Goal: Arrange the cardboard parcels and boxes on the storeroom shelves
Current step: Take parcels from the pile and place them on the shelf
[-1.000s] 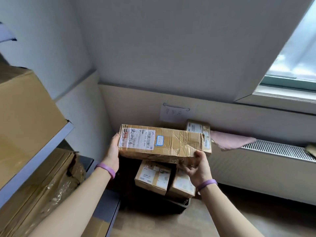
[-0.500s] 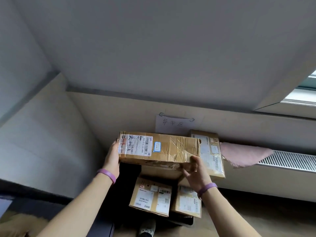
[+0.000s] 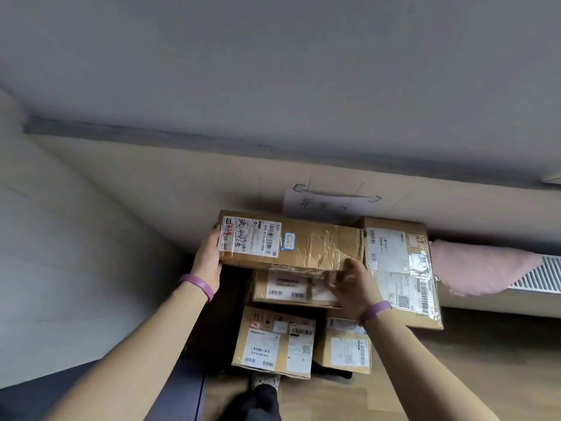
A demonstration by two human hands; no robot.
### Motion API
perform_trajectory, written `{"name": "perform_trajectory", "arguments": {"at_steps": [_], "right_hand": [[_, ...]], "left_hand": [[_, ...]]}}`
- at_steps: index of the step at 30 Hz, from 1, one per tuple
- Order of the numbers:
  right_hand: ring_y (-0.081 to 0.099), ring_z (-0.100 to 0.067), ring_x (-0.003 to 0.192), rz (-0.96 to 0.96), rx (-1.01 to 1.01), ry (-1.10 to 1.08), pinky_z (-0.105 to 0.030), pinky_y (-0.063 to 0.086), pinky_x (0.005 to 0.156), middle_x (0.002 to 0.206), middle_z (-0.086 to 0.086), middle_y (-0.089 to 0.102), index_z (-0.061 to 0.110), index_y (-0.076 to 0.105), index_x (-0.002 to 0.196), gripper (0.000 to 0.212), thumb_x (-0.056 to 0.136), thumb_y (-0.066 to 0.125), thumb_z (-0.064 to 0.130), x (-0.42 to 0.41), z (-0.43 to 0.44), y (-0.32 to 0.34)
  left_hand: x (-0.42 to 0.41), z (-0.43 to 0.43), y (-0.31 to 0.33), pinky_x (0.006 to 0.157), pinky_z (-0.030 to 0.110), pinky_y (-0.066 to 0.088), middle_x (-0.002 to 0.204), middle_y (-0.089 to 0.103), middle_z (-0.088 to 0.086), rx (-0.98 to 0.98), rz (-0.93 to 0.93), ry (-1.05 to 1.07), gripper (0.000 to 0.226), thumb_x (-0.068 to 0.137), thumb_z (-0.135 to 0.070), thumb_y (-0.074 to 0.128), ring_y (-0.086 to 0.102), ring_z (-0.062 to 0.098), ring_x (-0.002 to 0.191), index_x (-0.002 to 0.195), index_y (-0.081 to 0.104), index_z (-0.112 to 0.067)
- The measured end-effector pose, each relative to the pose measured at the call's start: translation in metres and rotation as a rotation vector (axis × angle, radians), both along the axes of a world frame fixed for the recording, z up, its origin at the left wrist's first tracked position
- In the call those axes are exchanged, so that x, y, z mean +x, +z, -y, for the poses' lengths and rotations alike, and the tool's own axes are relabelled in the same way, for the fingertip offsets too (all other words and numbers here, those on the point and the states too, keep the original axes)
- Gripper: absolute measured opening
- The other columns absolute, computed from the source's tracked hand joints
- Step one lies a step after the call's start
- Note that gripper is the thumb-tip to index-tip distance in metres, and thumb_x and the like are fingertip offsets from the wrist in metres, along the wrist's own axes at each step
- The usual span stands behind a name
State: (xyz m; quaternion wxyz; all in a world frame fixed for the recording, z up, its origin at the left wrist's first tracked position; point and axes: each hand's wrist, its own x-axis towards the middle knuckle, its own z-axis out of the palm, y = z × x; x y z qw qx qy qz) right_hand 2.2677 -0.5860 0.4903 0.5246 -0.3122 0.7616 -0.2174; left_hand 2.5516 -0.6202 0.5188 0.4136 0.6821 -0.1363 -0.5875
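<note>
I hold a long taped cardboard parcel [image 3: 306, 243] with a white shipping label and a small blue sticker, level in front of the wall. My left hand [image 3: 209, 256] grips its left end. My right hand [image 3: 349, 284] grips its lower right edge. Under it lies a flat box [image 3: 291, 288] with a white label. Lower down stand two small labelled boxes, one on the left [image 3: 274, 341] and one on the right [image 3: 344, 346]. A large flat parcel [image 3: 400, 268] leans to the right of the held one.
A paper sign [image 3: 328, 203] is taped to the beige wall behind. A pink cloth [image 3: 479, 267] hangs over a white radiator [image 3: 543, 276] at the right. My foot [image 3: 265, 382] shows on the wooden floor below. A dark surface edge [image 3: 170, 399] lies at the lower left.
The view has swung down and away from the shelf at the left, which has left the frame. The held parcel has come lower, over the stacked boxes.
</note>
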Motion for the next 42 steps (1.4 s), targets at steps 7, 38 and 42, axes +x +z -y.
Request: {"name": "perform_trajectory", "arguments": {"at_steps": [7, 38, 42], "right_hand": [[0.068, -0.034, 0.096, 0.174, 0.046, -0.350, -0.049, 0.059, 0.085, 0.108, -0.020, 0.066, 0.010, 0.052, 0.099, 0.025, 0.089, 0.070, 0.024, 0.010, 0.011, -0.016], [0.064, -0.032, 0.109, 0.552, 0.017, -0.951, -0.027, 0.062, 0.064, 0.139, -0.026, 0.053, -0.004, 0.041, 0.144, 0.060, 0.094, 0.068, 0.015, 0.052, 0.022, -0.007], [0.050, -0.042, 0.131, 0.577, 0.022, -0.844, -0.045, 0.048, 0.104, 0.148, -0.027, 0.043, -0.003, 0.036, 0.147, 0.058, 0.099, 0.061, 0.018, 0.054, 0.022, 0.006]], "left_hand": [[-0.006, 0.016, -0.027, 0.081, 0.029, 0.047, 0.112, 0.069, -0.003, -0.055, 0.070, -0.069, 0.021, 0.106, -0.028, 0.041, 0.064, 0.013, 0.104, 0.115, 0.059, -0.030], [-0.002, 0.021, -0.030, 0.108, 0.038, 0.039, 0.113, 0.067, -0.005, 0.038, 0.068, -0.099, 0.024, 0.106, -0.034, 0.043, 0.060, 0.011, 0.104, 0.122, 0.059, -0.027], [-0.003, 0.021, -0.012, 0.090, 0.034, 0.038, 0.119, 0.065, 0.004, 0.105, 0.151, -0.120, 0.036, 0.105, -0.036, 0.044, 0.057, 0.013, 0.098, 0.130, 0.055, -0.014]]}}
